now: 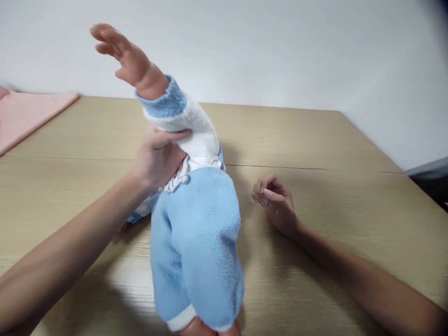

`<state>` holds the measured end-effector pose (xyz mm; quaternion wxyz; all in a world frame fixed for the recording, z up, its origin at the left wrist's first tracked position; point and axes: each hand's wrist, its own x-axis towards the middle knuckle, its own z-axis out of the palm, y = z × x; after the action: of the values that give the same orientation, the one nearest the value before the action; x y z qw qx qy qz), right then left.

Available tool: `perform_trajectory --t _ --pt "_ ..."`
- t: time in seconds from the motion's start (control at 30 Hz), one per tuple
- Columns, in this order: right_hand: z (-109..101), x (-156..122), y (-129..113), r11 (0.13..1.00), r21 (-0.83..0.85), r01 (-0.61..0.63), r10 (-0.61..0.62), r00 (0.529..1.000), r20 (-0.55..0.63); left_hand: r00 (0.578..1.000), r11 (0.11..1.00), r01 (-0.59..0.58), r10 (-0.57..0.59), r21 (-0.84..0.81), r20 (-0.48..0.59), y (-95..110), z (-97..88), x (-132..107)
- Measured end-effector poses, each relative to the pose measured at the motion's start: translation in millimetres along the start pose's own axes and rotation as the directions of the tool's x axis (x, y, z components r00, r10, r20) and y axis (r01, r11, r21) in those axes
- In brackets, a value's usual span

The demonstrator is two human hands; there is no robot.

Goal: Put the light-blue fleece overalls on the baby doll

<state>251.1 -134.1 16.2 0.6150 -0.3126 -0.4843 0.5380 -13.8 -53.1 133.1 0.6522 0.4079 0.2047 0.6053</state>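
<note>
A baby doll [201,219] in a white fleece top and light blue fleece trousers is held above the table, turned on its side. One of its arms [140,70] reaches up to the upper left, and the other hangs low behind my forearm. The head is hidden behind the body. My left hand [157,156] grips the doll around the chest, thumb on the white sleeve, beside a patterned ruffle [178,177]. To the doll's right, apart from it, my right hand [276,200] rests near the tabletop with fingers curled in and nothing visible in them.
The light wooden table [350,210] has a seam running across it. A folded pink cloth [31,114] lies at the far left. Behind stands a white wall [280,51]. A dark object [432,179] shows past the table's right edge.
</note>
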Motion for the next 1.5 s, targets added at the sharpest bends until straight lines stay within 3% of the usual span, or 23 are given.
perform_trajectory --t 0.1,0.33,0.6,0.7,0.87,1.03,1.17,1.37,1.5 --pt "2.2 0.6 -2.5 1.0 0.003 0.012 -0.012 1.0 0.002 1.0 0.992 0.027 -0.029 -0.126 -0.012 5.4 3.8 -6.3" --pt "2.4 0.2 -3.8 1.0 0.007 0.014 -0.014 1.0 0.009 0.997 0.969 0.066 -0.076 -0.236 -0.032 8.5 11.7 -6.9" --pt "-1.6 -3.2 -1.0 0.998 -0.063 -0.002 0.001 1.0 -0.004 0.998 0.981 0.062 -0.058 -0.182 0.031 10.0 11.5 -7.3" --pt "-4.2 -4.6 -0.4 0.993 -0.119 0.001 -0.003 1.0 -0.01 0.997 0.965 0.067 -0.058 -0.255 0.043 9.8 8.9 -7.0" --pt "-7.6 -5.6 1.4 0.987 -0.16 0.013 -0.011 1.0 0.016 0.993 0.931 0.08 -0.105 -0.357 -0.051 11.0 4.9 -7.6" --pt "-9.2 -5.6 3.2 0.986 -0.162 0.034 -0.028 0.999 0.038 0.996 0.933 0.054 -0.027 -0.355 0.08 11.5 0.8 -7.6" --pt "-7.9 -5.9 1.4 0.989 -0.145 0.004 0.0 1.0 0.028 0.994 0.955 0.028 0.005 -0.295 0.112 13.1 2.7 -6.2" --pt "-6.4 -6.4 0.3 0.989 -0.131 -0.064 0.066 0.998 0.013 0.995 0.896 -0.049 0.08 -0.442 0.053 15.7 -2.7 1.9" --pt "-9.3 -6.0 4.7 0.982 -0.183 -0.043 0.043 0.999 -0.006 0.995 0.911 -0.095 0.091 -0.402 -0.028 16.8 -11.4 6.2"
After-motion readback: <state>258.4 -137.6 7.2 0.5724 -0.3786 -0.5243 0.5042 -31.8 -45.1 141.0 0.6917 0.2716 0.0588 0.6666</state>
